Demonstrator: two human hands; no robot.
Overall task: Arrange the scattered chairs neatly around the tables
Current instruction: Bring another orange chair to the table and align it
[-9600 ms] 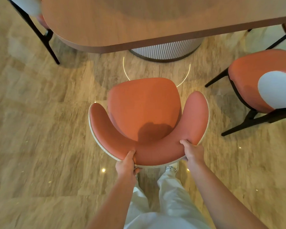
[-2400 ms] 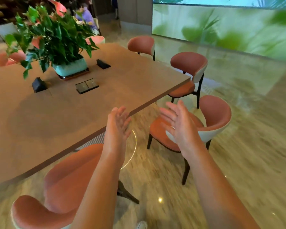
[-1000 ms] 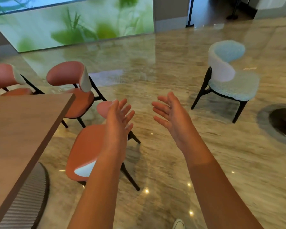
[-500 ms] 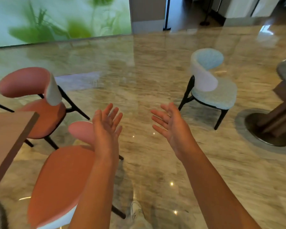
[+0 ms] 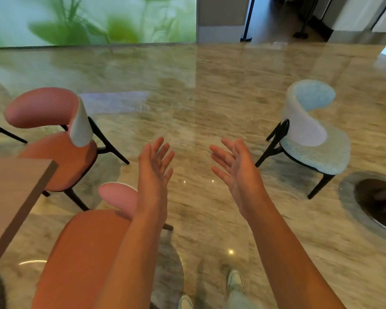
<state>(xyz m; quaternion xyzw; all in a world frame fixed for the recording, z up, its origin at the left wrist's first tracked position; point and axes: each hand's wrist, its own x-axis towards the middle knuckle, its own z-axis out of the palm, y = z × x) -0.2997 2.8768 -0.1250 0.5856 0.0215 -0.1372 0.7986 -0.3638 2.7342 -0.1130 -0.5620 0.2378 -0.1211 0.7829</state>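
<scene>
**Both hands raised and empty between the chairs**

We see our left hand (image 5: 155, 172) and our right hand (image 5: 236, 172) lifted side by side in the middle of the view, palms turned toward each other, fingers straight and spread wide. Neither holds or touches anything.

Near left, the corner of a brown wooden table (image 5: 11, 197) juts in. 2 chairs stand at it. The nearest is an orange upholstered chair with a pink curved backrest (image 5: 80, 253); its seat lies just beside the table edge, and our left forearm crosses in front of its backrest. Farther left stands a second orange upholstered chair with a pink backrest backed in white and thin black legs (image 5: 60, 157), its seat partly tucked behind the table corner.

On the right, well apart from the table, a pale blue textured chair with a white curved back and black legs (image 5: 314, 148) stands alone on the glossy beige marble floor (image 5: 198, 97). Near it, at the right edge, we see a round dark pedestal base (image 5: 377, 201).

Far left, a wall panel with a blurred green leaf picture (image 5: 91, 18) runs along the floor. At the bottom, 2 white shoes (image 5: 235, 284) show below our arms.
</scene>
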